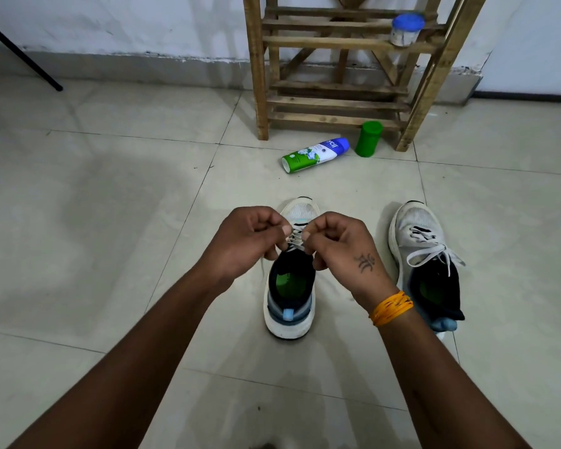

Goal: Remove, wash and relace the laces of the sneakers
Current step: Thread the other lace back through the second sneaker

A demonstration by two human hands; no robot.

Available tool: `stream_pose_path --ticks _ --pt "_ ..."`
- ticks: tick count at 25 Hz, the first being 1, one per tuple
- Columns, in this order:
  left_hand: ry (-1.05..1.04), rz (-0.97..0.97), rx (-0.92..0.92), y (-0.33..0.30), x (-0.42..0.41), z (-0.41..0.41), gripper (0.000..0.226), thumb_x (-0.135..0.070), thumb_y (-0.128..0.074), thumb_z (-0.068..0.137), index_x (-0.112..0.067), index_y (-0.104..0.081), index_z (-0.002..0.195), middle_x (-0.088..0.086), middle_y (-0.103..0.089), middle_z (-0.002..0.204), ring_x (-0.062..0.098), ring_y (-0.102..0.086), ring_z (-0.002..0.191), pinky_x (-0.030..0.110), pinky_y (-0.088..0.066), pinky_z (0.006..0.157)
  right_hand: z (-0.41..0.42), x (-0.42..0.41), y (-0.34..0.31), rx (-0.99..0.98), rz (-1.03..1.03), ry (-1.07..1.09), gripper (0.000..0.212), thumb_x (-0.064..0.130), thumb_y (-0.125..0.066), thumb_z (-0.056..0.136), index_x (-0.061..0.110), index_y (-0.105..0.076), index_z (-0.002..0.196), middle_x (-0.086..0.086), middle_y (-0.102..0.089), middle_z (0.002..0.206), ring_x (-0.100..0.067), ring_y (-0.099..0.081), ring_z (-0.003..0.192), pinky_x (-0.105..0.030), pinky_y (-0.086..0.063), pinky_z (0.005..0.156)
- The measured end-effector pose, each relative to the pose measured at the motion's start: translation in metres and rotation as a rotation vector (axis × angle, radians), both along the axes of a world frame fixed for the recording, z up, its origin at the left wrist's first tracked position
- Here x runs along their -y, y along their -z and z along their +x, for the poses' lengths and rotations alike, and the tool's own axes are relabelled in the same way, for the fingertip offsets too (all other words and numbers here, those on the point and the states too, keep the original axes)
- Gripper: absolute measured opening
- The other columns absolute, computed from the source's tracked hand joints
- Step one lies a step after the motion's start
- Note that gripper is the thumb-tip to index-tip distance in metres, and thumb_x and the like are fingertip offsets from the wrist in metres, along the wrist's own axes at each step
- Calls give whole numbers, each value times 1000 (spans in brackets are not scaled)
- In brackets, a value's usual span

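Two white sneakers with dark collars and green insoles stand on the tiled floor, toes pointing away from me. Over the left sneaker (pixel 290 299) both my hands work at its white lace (pixel 296 238). My left hand (pixel 250 243) pinches the lace on the shoe's left side, fingers curled. My right hand (pixel 340 244) pinches it on the right side; a loose lace end hangs down below my left hand. The right sneaker (pixel 425 254) stands apart to the right, its lace (pixel 434 251) tied in a bow.
A wooden rack (pixel 337 89) stands against the far wall, with a blue-lidded jar (pixel 406 29) on a slat. A spray can (pixel 314 154) lies on the floor before it, beside an upright green container (pixel 368 138). A black pole (pixel 20 53) slants at the far left.
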State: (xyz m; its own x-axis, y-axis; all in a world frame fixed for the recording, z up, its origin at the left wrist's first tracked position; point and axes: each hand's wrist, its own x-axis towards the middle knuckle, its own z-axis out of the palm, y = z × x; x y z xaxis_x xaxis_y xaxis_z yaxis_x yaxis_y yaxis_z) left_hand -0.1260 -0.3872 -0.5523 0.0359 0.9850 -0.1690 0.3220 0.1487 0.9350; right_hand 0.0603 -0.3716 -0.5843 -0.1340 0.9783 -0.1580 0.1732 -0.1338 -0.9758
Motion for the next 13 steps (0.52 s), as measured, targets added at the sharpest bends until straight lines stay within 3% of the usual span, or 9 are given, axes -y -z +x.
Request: stream_pose_path --ticks 3,6,9,10,12,13 --pt "17 25 79 -23 -3 4 18 -4 -57 99 -4 -75 101 15 -76 86 21 -68 70 30 -59 73 1 -3 -27 -107 -14 -12 7 6 -69 94 -1 -70 92 -12 -67 70 -20 -56 55 -31 -51 56" --pt "89 -29 101 -36 -10 -3 32 10 -46 95 -1 -73 108 16 -77 93 26 -74 80 36 -61 82 5 -11 -47 -156 -40 -16 17 5 -56 99 0 -72 100 -14 -73 76 -24 -63 64 -35 -56 65" --pt "116 -28 19 -41 -19 -8 31 16 -54 91 -2 -74 106 13 -79 91 26 -77 82 36 -63 81 7 -21 -58 -124 -34 -68 29 0 -46 98 5 -74 104 -14 -77 86 -25 -72 73 -33 -57 67" --pt "84 -2 -76 -40 -22 -9 26 11 -60 90 -6 -76 101 10 -79 87 25 -77 80 38 -63 80 7 -23 -57 -11 28 -64 27 1 -50 97 9 -75 101 -10 -78 84 -22 -73 74 -31 -57 67" --pt "26 64 -410 -38 -30 -11 11 -11 -69 90 -14 -77 83 1 -77 73 20 -75 66 35 -63 70 8 -31 -50 420 281 -40 17 10 -64 91 20 -77 94 1 -77 79 -17 -73 78 -30 -55 72" --pt "-1 86 -567 -38 -32 -12 18 -24 -70 91 -17 -76 75 -3 -75 67 17 -72 61 33 -60 65 8 -33 -45 642 398 -17 11 16 -67 89 23 -76 93 3 -77 81 -19 -72 82 -32 -53 73"
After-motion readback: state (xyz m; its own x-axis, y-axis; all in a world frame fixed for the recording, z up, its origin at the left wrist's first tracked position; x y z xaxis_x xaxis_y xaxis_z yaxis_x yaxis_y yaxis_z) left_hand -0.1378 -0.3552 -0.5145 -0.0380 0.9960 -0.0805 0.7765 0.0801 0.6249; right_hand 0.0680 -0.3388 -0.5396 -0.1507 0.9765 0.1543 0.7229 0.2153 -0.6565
